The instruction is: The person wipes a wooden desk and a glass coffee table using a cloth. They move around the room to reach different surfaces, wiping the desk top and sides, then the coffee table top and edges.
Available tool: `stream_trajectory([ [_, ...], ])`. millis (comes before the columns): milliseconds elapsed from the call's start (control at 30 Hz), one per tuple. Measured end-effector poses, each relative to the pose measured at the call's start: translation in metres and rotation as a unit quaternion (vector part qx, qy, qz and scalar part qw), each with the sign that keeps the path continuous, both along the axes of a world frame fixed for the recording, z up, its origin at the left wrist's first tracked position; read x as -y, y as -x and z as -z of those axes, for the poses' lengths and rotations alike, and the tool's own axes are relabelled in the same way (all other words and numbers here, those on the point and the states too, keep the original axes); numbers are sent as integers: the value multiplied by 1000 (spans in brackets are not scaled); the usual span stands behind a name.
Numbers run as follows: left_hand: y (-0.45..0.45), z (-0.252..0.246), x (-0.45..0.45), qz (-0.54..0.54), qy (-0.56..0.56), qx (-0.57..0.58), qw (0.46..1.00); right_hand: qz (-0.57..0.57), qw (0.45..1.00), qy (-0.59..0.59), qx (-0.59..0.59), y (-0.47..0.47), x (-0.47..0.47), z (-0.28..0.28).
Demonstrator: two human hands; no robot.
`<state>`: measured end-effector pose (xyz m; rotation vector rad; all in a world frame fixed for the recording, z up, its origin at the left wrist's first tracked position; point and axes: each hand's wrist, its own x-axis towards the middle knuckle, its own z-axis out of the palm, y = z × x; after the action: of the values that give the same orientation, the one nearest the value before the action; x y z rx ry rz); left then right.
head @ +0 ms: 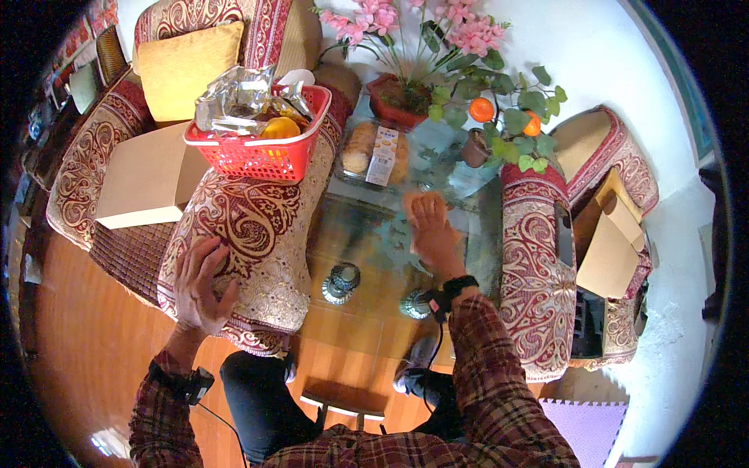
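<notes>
My right hand lies palm down on an orange cloth, pressing it against a glass-topped table. The fingers cover most of the cloth. Beyond that hand, a clear plastic box of bread with a printed label rests on the glass. My left hand holds nothing. Its fingers are apart, over the patterned cover of the sofa arm on the left; whether it touches the fabric I cannot tell.
A red plastic basket of packaged goods stands on the sofa arm, near a cardboard box. Pink flowers in a red pot and a small brown pot occupy the table's back. Ribbed glass legs show near its front.
</notes>
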<state>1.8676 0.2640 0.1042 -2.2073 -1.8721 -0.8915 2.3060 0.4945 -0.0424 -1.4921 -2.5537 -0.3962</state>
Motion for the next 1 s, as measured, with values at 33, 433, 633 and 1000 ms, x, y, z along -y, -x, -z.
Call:
stream_trajectory([
  [33,-1,1,0,-2,-5,6,1000,-32,999,-33,3,2,17,-6],
  [433,2,9,1,16,-34,5,999,-51,991,45,-113,30,186,-21],
  [633,3,12,2,20,-34,16,999,-107,980,-33,-163,41,250,-26],
  [1000,11,21,-2,2,3,-3,1000,-57,994,89,-40,-52,294,-33],
])
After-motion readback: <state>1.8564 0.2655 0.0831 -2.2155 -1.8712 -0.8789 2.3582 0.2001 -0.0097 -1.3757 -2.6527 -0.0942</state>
